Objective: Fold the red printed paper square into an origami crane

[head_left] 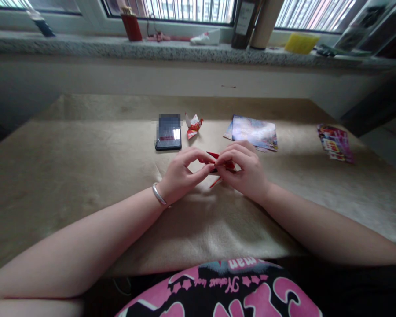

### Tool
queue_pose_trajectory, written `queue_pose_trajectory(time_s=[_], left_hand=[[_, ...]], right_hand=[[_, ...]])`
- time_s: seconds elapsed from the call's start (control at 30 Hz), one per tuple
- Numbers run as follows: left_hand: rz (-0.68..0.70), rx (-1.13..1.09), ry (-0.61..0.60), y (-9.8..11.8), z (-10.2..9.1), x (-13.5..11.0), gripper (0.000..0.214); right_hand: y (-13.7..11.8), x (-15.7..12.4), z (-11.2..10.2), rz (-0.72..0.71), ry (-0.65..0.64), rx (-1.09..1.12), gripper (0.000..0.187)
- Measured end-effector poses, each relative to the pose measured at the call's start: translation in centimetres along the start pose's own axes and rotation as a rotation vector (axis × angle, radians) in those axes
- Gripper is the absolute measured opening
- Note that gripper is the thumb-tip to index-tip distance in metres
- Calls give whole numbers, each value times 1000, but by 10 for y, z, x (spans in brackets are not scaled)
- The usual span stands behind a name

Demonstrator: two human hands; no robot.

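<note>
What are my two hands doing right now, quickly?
Left hand: closed, pinching the red folded paper.
Right hand: closed, pinching the same paper.

A left hand (181, 174) and a right hand (242, 169) pinch a narrow red folded paper (221, 162) above a beige cloth (86, 185).

The fingertips of both hands meet on the red folded paper, with its pointed ends showing on either side of them. A silver bangle (159, 194) circles the left wrist. Ahead of the left hand lie a smartphone (168, 132) and, just beside it, a red-and-white origami crane (193, 125). Ahead of the right hand lies a stack of printed paper (254, 132), with a printed pink sheet (335, 143) well off to its right. Far beyond the hands runs a granite window sill (119, 46).
</note>
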State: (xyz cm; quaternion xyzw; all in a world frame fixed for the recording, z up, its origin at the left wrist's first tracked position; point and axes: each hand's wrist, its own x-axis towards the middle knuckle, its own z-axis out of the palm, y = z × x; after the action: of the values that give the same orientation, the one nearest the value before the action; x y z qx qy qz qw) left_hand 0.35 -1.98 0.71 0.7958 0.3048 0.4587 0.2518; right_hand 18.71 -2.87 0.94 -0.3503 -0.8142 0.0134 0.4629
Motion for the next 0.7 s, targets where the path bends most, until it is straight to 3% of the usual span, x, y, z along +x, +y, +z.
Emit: queue_pose_trajectory(time_s=[0.23,0.7], left_hand=[[62,-9,55,0,2,0,3],[36,-78,73,-4,3,-1,5]], right_hand=[[0,0,0,-11,-1,16,6],[-1,0,0,5,-6,78,6]])
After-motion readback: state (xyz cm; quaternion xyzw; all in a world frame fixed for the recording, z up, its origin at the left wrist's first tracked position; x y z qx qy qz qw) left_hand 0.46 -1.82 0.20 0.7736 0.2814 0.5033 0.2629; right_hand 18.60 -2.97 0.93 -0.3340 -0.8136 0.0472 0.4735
